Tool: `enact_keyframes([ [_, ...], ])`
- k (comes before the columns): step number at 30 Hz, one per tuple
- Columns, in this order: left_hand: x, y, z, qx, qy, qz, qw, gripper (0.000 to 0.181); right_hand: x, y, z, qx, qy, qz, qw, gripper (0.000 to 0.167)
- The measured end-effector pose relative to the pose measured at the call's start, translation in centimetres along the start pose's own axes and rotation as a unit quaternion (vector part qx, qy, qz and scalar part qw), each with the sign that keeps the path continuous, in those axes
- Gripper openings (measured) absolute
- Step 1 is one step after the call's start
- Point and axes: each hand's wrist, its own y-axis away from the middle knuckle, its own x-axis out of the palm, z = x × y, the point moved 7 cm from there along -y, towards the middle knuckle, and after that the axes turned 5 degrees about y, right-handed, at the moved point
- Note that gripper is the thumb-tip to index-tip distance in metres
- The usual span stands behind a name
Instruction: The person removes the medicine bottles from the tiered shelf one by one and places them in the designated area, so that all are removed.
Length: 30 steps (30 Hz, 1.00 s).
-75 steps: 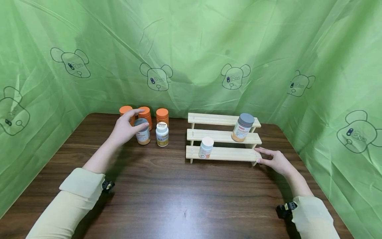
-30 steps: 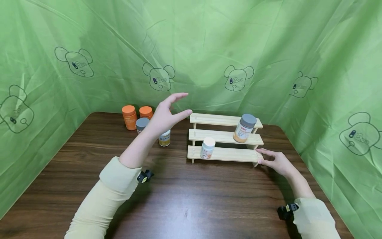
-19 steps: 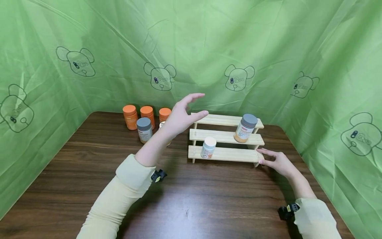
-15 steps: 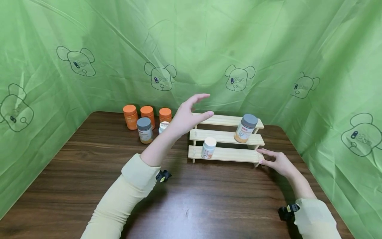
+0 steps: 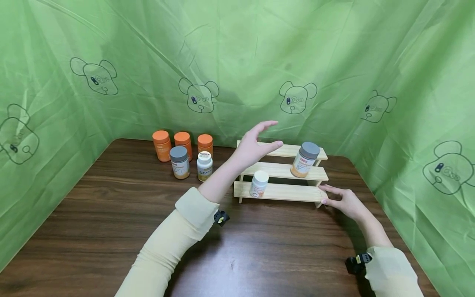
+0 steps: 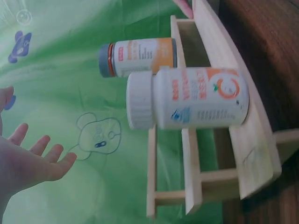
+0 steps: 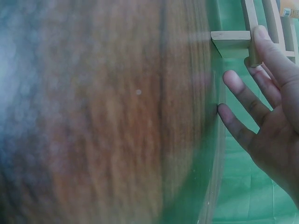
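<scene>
In the head view my left hand (image 5: 254, 147) hovers over the left part of a three-tier wooden display shelf (image 5: 287, 191), thumb and fingers spread, holding nothing. Its fingers (image 6: 55, 166) also show in the left wrist view, apart from the bottles. A white vitamin bottle (image 5: 259, 184) stands near the left end of the bottom tier. On the middle tier, towards the right, is a grey-lidded supplement jar (image 5: 305, 160). My right hand (image 5: 345, 201) pinches the right end of the bottom tier between thumb (image 7: 264, 37) and forefinger.
Left of the shelf stand three orange bottles (image 5: 162, 146), another grey-lidded jar (image 5: 180, 164) and a small white bottle with a gold label (image 5: 205, 166). Green cloth (image 5: 237, 62) hangs behind and along both sides of the brown wooden table (image 5: 252, 247).
My left hand has let go of the grey-lidded jar on the left and moved right, past the white bottle, to above the shelf. My right hand has stayed at the shelf's end.
</scene>
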Motion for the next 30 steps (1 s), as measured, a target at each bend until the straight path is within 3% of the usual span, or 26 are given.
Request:
enact_keyframes([
  [5, 1.5, -0.8, 0.9, -0.011, 0.032, 0.01, 0.9994, 0.06, 0.0, 0.0, -0.1, -0.002, 0.005, -0.004, 1.0, 0.052],
  [22, 6.9, -1.9, 1.8, -0.019, -0.003, 0.028, 0.9994, 0.062, 0.0, -0.2, -0.4, -0.001, 0.012, -0.003, 0.9999, 0.052],
  [30, 9.2, -2.1, 3.6, -0.018, 0.018, 0.038, 0.999, 0.062, 0.1, 0.0, -0.4, 0.007, 0.005, 0.005, 1.0, 0.053],
])
